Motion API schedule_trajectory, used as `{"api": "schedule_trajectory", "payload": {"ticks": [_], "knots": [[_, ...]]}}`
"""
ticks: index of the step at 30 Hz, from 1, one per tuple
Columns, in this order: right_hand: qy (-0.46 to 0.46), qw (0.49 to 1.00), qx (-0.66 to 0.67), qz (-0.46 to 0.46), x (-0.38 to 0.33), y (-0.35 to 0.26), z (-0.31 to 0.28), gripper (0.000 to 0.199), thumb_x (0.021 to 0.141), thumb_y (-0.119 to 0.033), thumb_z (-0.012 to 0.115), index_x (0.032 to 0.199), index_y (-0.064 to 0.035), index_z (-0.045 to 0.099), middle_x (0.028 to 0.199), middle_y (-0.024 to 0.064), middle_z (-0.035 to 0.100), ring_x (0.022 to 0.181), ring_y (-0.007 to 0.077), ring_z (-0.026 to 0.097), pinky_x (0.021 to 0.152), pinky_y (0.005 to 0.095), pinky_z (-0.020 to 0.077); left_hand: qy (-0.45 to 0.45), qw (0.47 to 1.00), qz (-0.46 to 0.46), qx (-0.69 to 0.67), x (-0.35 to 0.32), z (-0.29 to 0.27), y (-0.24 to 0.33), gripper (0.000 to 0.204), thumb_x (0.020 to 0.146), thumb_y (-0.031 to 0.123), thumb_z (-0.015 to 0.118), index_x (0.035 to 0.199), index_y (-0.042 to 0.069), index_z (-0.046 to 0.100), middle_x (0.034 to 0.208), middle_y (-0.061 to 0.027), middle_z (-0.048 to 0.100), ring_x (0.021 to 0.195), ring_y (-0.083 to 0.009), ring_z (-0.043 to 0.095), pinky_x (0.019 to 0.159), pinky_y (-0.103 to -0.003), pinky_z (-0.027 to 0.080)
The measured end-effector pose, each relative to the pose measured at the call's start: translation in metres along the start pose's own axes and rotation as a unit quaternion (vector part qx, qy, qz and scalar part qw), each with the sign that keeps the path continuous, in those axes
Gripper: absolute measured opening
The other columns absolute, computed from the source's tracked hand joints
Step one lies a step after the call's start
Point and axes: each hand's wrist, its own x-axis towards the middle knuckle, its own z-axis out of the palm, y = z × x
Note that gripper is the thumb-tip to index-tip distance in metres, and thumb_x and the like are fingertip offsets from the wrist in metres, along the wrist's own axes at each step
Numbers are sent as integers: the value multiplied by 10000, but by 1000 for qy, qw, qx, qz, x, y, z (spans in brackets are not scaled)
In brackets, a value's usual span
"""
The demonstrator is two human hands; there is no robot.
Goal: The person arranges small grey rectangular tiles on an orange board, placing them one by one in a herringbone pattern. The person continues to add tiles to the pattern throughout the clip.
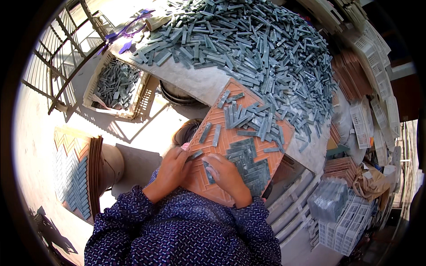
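An orange tray [197, 175] with herringbone grooves lies tilted against my lap and the table edge. Grey-green stone strips fill its lower right part in a herringbone block [250, 162]. Loose strips [253, 117] are heaped over the tray's upper part. My left hand [171, 166] is closed at the tray's left edge, with a short stone strip [195, 155] at its fingertips. Over the lower middle, my right hand [227, 174] is closed with its fingers bent around another stone strip [208, 172], partly hidden by the fingers.
A big pile of stone strips [266, 48] covers the table [195, 82]. At left stand a crate of strips [117, 84] and a stack of filled trays [75, 173] on a bucket [111, 164]. Plastic crates [346, 226] and more orange trays [339, 170] stand at right.
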Motion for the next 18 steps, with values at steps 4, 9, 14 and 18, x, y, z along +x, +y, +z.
{"api": "schedule_trajectory", "payload": {"ticks": [4, 9, 14, 18], "knots": [[-14, 993, -109, -31, -2, -3, -1, 254, 767, -3, 651, 1018, -33, 628, 966, 123, 588, 914, 315, 581, 780, 358, 497, -18, 1000, -6, -6, -6, -10, 3, 272, 693, 20, 702, 952, 20, 618, 906, -138, 585, 865, -344, 566, 741, -412, 481], [9, 997, -73, 2, -8, -8, -3, 241, 772, -37, 658, 1010, -39, 623, 993, 110, 584, 942, 297, 582, 775, 359, 495, -47, 999, -5, 20, -21, -18, -3, 267, 698, 30, 699, 956, 32, 630, 903, -130, 590, 861, -336, 568, 737, -407, 481], [84, 995, -18, 56, -23, -11, -7, 224, 766, -26, 692, 986, -14, 649, 991, 146, 620, 896, 310, 618, 767, 349, 501, -63, 998, 11, 7, -20, -21, -3, 276, 737, 47, 677, 1008, 35, 626, 938, -127, 580, 895, -322, 552, 771, -403, 468], [111, 992, 2, 53, -25, -12, -11, 184, 779, -17, 688, 959, 0, 654, 970, 160, 634, 867, 309, 631, 752, 351, 507, -64, 997, 30, 10, -19, -19, -1, 247, 741, 42, 672, 984, 30, 634, 932, -122, 581, 879, -319, 555, 761, -399, 470]]}}
